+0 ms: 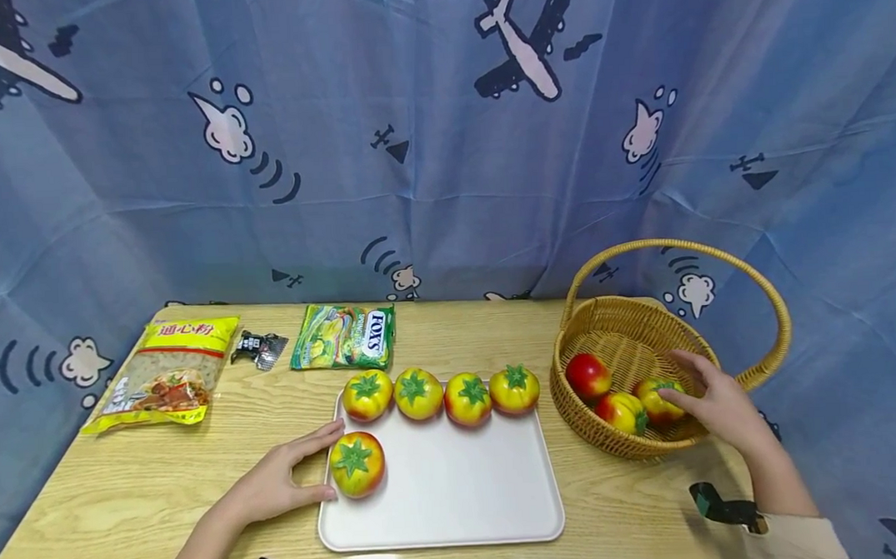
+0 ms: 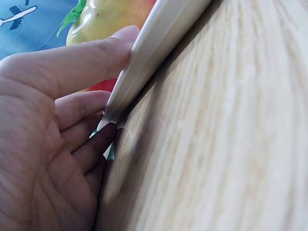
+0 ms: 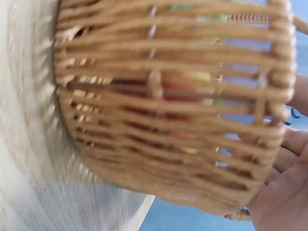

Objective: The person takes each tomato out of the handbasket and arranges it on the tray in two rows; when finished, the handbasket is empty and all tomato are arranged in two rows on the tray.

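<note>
My left hand (image 1: 275, 482) is at the left edge of a white tray (image 1: 468, 487). Its thumb and fingers spread beside a yellow-red artificial tomato (image 1: 358, 465) with a green star-shaped top. In the left wrist view, the thumb touches the tray's rim. Several similar tomatoes (image 1: 413, 394) line the tray's far edge. On the right, my right hand (image 1: 726, 407) reaches over the rim of a wicker basket (image 1: 622, 309), fingers spread. Its thumb is near a yellow-red tomato (image 1: 659, 400); contact is unclear. Beside that lie another tomato (image 1: 621, 413) and a round red one (image 1: 589, 377).
A yellow pasta bag (image 1: 168, 371), a small black wrapped packet (image 1: 259, 349) and a green FOX'S candy bag (image 1: 344, 337) lie behind the tray. The basket's tall handle (image 1: 764, 291) arches up at the right. A blue curtain (image 1: 428, 164) hangs along the table's back edge.
</note>
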Tool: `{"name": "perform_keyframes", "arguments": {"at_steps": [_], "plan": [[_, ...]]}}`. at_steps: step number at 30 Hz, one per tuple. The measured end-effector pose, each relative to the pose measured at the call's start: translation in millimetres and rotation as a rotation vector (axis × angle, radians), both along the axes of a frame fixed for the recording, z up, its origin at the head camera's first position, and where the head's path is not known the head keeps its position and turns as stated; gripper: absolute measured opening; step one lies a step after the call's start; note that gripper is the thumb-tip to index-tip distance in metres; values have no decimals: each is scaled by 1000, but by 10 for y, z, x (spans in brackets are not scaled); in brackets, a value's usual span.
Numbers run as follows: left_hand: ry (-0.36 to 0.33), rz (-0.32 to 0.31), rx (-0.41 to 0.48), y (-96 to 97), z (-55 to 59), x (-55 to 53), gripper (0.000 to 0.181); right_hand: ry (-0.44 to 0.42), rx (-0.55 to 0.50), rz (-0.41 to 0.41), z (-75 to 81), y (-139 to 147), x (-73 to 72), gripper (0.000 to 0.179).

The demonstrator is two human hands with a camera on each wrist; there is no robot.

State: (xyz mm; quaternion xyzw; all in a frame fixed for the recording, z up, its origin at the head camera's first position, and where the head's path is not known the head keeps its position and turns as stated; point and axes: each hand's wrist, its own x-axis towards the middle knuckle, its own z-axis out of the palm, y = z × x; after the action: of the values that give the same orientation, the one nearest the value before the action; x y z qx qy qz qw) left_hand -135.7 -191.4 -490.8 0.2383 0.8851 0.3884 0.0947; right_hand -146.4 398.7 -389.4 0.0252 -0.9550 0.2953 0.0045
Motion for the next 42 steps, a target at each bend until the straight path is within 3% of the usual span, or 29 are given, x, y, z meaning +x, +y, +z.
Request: {"name": "perform_keyframes", "arguments": {"at_steps": [11,19,29,38,42], "plan": [[-9,-4,2,12,10,-11,82,-46,140,19,-46,8,-123,77],[12,-12,-12,9,-3,-14,80,-141,183,12,-24,-59,-181,80],[-2,1,-5,7,-4,-7,81,-193,234,83,-38,-49,-205,82],[13,-3,-6,-4,-6,-7,81,-187,295,120,-40,-57,-226,77],[16,-9,-10,-5,-1,-7,80,-129,296,115,-78,-50,-220,75]]}}
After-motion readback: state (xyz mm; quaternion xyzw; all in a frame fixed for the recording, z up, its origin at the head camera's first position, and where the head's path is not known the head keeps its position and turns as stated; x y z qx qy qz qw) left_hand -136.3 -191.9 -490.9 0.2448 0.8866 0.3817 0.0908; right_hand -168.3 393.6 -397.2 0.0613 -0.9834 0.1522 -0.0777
